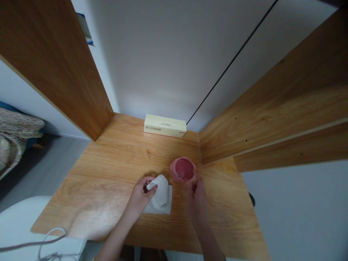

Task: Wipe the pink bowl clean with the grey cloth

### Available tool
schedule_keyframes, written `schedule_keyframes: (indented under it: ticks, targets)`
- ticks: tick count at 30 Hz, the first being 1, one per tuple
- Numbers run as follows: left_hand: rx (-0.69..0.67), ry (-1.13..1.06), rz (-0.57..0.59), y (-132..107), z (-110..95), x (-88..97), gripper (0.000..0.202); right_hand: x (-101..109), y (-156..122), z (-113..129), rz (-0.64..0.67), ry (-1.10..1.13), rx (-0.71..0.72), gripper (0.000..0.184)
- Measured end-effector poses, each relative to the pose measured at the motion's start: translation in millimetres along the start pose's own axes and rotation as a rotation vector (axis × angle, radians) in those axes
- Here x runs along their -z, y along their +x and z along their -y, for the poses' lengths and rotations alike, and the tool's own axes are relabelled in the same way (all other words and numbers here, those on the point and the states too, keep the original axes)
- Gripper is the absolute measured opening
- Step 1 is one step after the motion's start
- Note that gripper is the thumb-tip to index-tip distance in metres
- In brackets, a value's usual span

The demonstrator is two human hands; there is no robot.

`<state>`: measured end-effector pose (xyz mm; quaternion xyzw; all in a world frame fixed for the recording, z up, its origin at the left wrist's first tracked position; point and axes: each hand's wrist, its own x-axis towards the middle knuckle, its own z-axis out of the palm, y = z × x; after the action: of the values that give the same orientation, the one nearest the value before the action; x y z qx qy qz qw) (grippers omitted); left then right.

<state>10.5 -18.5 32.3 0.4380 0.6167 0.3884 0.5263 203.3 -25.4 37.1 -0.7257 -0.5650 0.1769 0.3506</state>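
The left hand [141, 195] is closed around a bunched fold of a white cloth [161, 197], which is pinched between thumb and fingers; something small and dark is seen inside the grip, though it is too small to be identified. The rest of the cloth is spread flat on the wooden desk [108, 170], a little nearer the front edge than the back, close to the middle of the desk's width. The right hand [196, 194] is curled around the base of a pink cup [182, 169], which is tilted so that its open mouth is turned up toward the camera. The cup is held just beside the cloth, on its right, and toward the right edge of the desk where a wooden side panel [272, 108] rises. Whether the cup's base is touching the desk cannot be told. A long pale box [165, 125] with red print is laid along the back edge of the desk, against the white wall [174, 58], well apart from both hands. A white cable [49, 241] is looped beyond the front left corner.
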Motion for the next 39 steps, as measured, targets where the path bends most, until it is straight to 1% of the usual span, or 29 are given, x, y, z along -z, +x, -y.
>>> schedule_keyframes:
  ticks: [1,2,3,4,6,8,11,12,13,15,17,21,23,25,26,28,29,30,32,34,36,37,39]
  targets:
    - [0.016,-0.043,0.007,-2.3,-4.6,-2.3,0.023,-2.9,-13.2,7.2,0.09,0.036,0.061,0.047]
    - [0.027,-0.091,0.027,-4.8,-9.3,-5.1,0.024,-6.8,-25.8,13.5,0.171,0.061,0.109,0.047]
    - [0.036,-0.139,0.063,-7.4,-14.0,-8.2,0.026,-11.3,-36.7,18.4,0.21,0.09,0.133,0.05]
    - [0.042,-0.186,0.112,-10.0,-18.4,-11.0,0.027,-15.6,-45.3,21.4,0.219,0.11,0.107,0.053]
    - [0.038,-0.238,0.212,-14.6,-24.5,-14.1,0.028,-20.9,-53.8,21.2,0.207,0.176,-0.014,0.049]
    - [0.0,-0.212,0.226,-17.8,-25.0,-12.5,0.025,-19.0,-51.5,13.8,0.194,0.277,-0.171,0.041]
    - [-0.09,-0.075,0.158,-20.3,-15.3,-4.0,0.016,-4.4,-39.2,-4.2,0.109,0.398,-0.366,0.036]
    - [-0.117,-0.026,0.165,-21.2,-10.8,-1.6,0.012,1.6,-35.6,-10.4,0.055,0.412,-0.411,0.037]
    - [-0.144,0.022,0.197,-22.4,-6.6,-0.4,0.011,7.3,-32.9,-16.1,0.001,0.413,-0.442,0.039]
    - [-0.204,0.137,0.299,-25.5,-0.2,-2.6,0.018,16.3,-31.0,-25.9,-0.081,0.394,-0.488,0.044]
    - [-0.283,0.29,0.387,-28.6,3.4,-11.2,0.029,21.8,-32.1,-34.2,-0.118,0.374,-0.534,0.046]
    - [-0.448,0.61,0.464,-29.3,10.8,-35.1,0.052,26.7,-36.0,-53.5,-0.09,0.404,-0.607,0.047]
    - [-0.485,0.732,0.505,-26.7,16.1,-43.6,0.055,28.1,-37.5,-64.2,-0.11,0.395,-0.618,0.047]
    - [-0.509,0.821,0.53,-23.8,19.9,-48.0,0.054,27.3,-39.8,-71.3,-0.179,0.365,-0.594,0.046]
    - [-0.522,0.848,0.535,-22.6,20.5,-48.8,0.053,25.4,-41.5,-72.0,-0.215,0.349,-0.559,0.045]
    - [-0.546,0.863,0.545,-20.5,18.6,-48.2,0.053,18.2,-46.2,-65.4,-0.239,0.331,-0.453,0.04]
    - [-0.553,0.847,0.553,-19.7,16.5,-46.9,0.054,13.0,-49.0,-58.1,-0.222,0.323,-0.387,0.037]
    - [-0.555,0.815,0.558,-18.8,14.1,-45.0,0.055,7.1,-52.0,-48.4,-0.173,0.331,-0.318,0.035]
    - [-0.541,0.715,0.536,-16.7,10.2,-38.9,0.055,-5.8,-57.9,-24.7,-0.096,0.314,-0.178,0.031]
    - [-0.505,0.587,0.433,-14.0,9.4,-29.6,0.05,-18.4,-63.0,0.2,-0.059,0.252,-0.044,0.03]
    - [-0.454,0.467,0.263,-11.3,11.6,-17.4,0.043,-29.6,-67.3,21.5,-0.031,0.177,0.048,0.03]
    - [-0.424,0.419,0.177,-10.1,13.3,-10.8,0.039,-34.5,-69.4,29.7,0.006,0.13,0.088,0.029]
    - [-0.357,0.382,0.051,-9.0,16.2,1.5,0.033,-42.3,-73.5,40.4,0.133,0.032,0.165,0.03]
